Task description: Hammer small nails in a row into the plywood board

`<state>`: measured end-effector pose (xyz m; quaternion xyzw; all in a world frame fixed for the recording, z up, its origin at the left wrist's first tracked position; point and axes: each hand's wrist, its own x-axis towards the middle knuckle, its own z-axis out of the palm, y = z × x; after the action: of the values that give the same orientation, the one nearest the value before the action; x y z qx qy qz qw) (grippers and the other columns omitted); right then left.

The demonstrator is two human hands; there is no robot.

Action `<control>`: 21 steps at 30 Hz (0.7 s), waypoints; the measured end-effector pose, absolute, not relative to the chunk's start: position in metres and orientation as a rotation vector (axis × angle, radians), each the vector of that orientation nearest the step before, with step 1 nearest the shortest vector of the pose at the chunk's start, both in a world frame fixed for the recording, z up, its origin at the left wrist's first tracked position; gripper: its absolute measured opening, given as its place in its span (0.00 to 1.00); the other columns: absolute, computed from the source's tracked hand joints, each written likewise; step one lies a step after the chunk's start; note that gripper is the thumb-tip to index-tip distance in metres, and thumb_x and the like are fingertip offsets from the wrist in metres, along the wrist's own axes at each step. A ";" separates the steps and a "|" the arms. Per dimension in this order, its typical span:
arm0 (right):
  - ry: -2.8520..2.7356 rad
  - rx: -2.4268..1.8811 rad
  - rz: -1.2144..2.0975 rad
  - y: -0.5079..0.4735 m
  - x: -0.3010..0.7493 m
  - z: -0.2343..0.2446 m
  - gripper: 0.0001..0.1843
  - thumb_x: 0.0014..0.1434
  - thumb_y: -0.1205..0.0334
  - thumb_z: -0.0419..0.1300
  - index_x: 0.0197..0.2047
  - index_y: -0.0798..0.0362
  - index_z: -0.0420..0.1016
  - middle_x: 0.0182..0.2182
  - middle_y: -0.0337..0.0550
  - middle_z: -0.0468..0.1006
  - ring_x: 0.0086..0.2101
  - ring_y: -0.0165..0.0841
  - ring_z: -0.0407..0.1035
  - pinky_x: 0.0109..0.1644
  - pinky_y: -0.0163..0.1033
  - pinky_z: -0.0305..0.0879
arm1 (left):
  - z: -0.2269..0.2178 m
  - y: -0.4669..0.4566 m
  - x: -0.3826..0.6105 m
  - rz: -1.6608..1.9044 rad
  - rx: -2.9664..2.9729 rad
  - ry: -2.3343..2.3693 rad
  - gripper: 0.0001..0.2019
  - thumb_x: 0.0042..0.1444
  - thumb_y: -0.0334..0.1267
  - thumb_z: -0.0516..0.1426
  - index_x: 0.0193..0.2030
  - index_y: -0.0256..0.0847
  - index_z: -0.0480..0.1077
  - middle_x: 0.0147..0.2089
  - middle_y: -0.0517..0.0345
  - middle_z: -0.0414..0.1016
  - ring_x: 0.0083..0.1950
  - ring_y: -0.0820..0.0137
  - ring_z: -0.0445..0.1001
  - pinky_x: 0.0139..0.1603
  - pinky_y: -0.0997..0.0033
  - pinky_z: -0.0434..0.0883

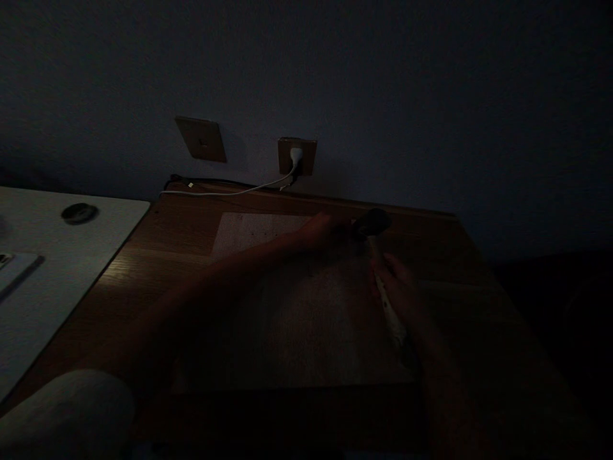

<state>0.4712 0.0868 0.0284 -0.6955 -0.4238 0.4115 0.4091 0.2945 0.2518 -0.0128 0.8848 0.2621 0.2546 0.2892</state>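
My right hand (397, 284) is closed around the pale handle of a hammer (385, 300), whose dark head (372, 222) points away from me. Reaching in from the left, my left hand (318, 233) is over the far right part of a pale flat sheet or board (282, 338). Its fingers look pinched together close to the hammer head, but darkness hides what is between them. Several small dark dots (263, 234) show along the sheet's far side.
The sheet lies on a wooden tabletop (148, 255). A white surface (57, 281) adjoins on the left, bearing a dark round object (79, 213). Behind, a white cable (239, 191) runs to a plug (296, 155) in a wall socket. Lighting is very dim.
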 end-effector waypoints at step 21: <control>-1.110 -1.616 0.968 0.079 0.463 0.036 0.22 0.54 0.38 0.68 0.36 0.47 0.72 0.24 0.33 0.72 0.18 0.28 0.62 0.18 0.35 0.56 | -0.011 0.250 0.295 0.650 2.198 0.729 0.24 0.58 0.30 0.64 0.62 0.37 0.71 0.51 0.48 0.85 0.50 0.64 0.84 0.54 0.65 0.77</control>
<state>0.4626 0.0793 0.0358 -0.6563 -0.4510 0.3930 0.4597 0.2951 0.2504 -0.0112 0.8526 0.2828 0.2520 0.3600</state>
